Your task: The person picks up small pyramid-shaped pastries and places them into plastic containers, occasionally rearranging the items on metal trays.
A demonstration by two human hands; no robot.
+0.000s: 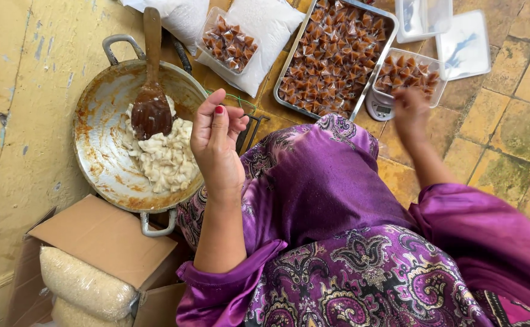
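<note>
Two hands, left hand (216,136), right hand (411,109), one pan (98,130), one spoon (151,91)

The clear plastic box (409,75) stood open on a small kitchen scale (378,106), heaped with brown wrapped triangular sweets (405,70). It sat just right of the long metal tray (289,63) packed with the same sweets. A thin green band (240,99) hung in a loop left of that tray's near end.
</note>
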